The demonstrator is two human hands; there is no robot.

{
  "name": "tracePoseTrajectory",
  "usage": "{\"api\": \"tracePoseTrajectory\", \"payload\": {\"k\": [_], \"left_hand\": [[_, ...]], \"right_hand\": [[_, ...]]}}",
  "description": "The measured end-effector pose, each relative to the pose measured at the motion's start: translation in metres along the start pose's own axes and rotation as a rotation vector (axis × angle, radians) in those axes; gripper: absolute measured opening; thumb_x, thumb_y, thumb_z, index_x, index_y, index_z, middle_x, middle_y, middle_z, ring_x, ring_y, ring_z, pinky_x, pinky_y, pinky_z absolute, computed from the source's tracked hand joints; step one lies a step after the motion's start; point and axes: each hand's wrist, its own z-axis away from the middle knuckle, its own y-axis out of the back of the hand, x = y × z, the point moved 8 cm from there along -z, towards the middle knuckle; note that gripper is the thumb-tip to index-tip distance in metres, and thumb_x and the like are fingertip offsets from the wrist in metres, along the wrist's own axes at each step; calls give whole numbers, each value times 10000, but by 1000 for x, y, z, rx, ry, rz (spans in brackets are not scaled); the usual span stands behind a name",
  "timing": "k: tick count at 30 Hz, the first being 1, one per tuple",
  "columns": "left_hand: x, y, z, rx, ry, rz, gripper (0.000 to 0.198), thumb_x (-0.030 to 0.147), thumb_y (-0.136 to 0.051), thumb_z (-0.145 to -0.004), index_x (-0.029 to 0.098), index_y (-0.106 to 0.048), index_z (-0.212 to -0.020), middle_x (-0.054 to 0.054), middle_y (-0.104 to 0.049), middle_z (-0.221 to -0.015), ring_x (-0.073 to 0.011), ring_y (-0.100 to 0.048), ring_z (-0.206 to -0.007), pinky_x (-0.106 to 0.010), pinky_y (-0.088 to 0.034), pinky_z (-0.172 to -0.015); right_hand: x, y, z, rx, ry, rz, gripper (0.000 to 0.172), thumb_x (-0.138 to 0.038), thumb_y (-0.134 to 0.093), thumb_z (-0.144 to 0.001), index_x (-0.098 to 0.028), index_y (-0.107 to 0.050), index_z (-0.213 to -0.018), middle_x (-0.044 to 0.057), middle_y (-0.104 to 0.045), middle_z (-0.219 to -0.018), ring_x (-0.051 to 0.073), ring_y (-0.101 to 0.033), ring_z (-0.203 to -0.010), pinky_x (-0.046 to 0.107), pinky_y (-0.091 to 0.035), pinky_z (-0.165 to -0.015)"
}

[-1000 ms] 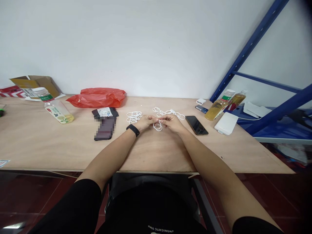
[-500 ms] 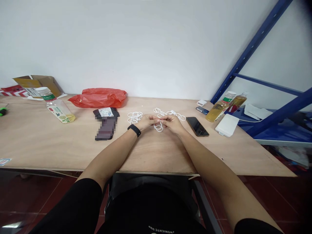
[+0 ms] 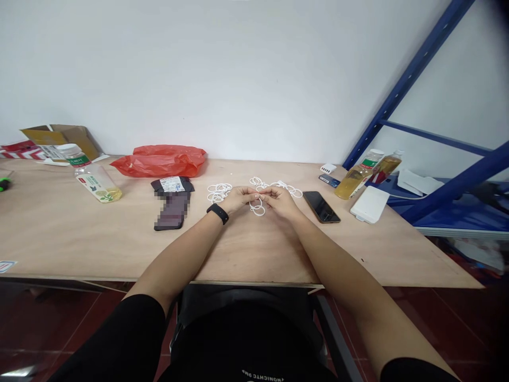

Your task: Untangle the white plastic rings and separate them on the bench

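Fingers (image 3: 252,197) | left hand (image 3: 238,197), right hand (image 3: 280,199): pinching white rings (image 3: 258,207) | rings just nearside of fingertips

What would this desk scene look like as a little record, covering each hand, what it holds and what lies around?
Left hand: pinching white loops; black wristband on wrist
Right hand: pinching the same loops, meeting the left
Loop count: unclear
Other loops: left pile; right pile
Farther left: dark package, red plastic bag, nearly drained bottle
Farther right: phone, white case
Surface: wooden table
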Motion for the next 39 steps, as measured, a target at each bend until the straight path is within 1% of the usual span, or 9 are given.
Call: {"api": "tracePoseTrajectory", "payload": {"k": [4,8,13,19,24,27,30,35,39], "left_hand": [[7,21,-4,205,-120,-152,331,310,-825,-628,120,-690,-863,-54,-691,-812,-135,-599,-718,-301,-475,-736],[22,49,2,403,-266,-618,211,238,-707,-737,147,-715,-928,-77,-702,-915,-179,-606,-803,-336,-472,-809],[28,57,5,393,-245,-1138,203,185,-608,-779,192,-740,-933,-84,-701,-972,-242,-615,-946,-358,-445,-878],[27,42,7,313,-178,-1417,255,196,-548,-797,192,-752,-951,-123,-714,-1015,-289,-614,-973,-403,-397,-859],[18,36,7,229,-128,-1490,248,211,-580,-767,179,-751,-944,-151,-717,-996,-307,-602,-990,-420,-357,-894],[19,37,8,249,-122,-1473,230,259,-603,-778,174,-751,-933,-161,-714,-979,-324,-590,-998,-441,-349,-914],[25,29,9,259,-206,-1383,238,315,-614,-804,170,-749,-935,-168,-708,-1011,-340,-572,-1026,-466,-351,-944],[30,1,14,115,-420,-1118,341,309,-603,-826,143,-711,-1104,-148,-685,-1135,-291,-586,-1091,-409,-388,-1009],[30,-17,20,15,-507,-1031,578,325,-698,-751,135,-609,-1289,-159,-623,-1282,-313,-550,-1193,-433,-363,-1067]], "right_hand": [[0,6,4,-10,86,364,195,-356,-684,-797,-210,-739,-914,48,-735,-885,184,-661,-782,321,-510,-743],[4,8,6,-92,91,577,179,-279,-695,-790,-221,-746,-952,49,-734,-910,192,-658,-811,327,-492,-767],[3,3,8,-150,79,652,163,-295,-702,-805,-229,-749,-946,47,-737,-910,194,-659,-821,322,-483,-770],[-2,-24,13,-202,168,823,334,-461,-735,-782,-224,-742,-1017,97,-697,-1032,245,-632,-971,341,-475,-844],[-6,-41,15,-271,240,858,197,-353,-696,-829,-216,-748,-962,91,-673,-976,225,-618,-947,326,-470,-848],[-9,-38,16,-262,251,833,115,-234,-664,-821,-203,-741,-901,78,-673,-944,214,-614,-928,321,-464,-847],[-14,-26,13,-173,222,755,107,-187,-634,-797,-198,-725,-852,63,-670,-906,200,-610,-873,317,-464,-816],[-15,-2,8,37,141,409,150,-331,-647,-809,-207,-713,-861,45,-688,-869,179,-610,-774,323,-482,-759],[-6,3,4,71,68,83,259,-422,-712,-749,-214,-702,-903,49,-711,-917,190,-640,-823,336,-508,-784]]}}
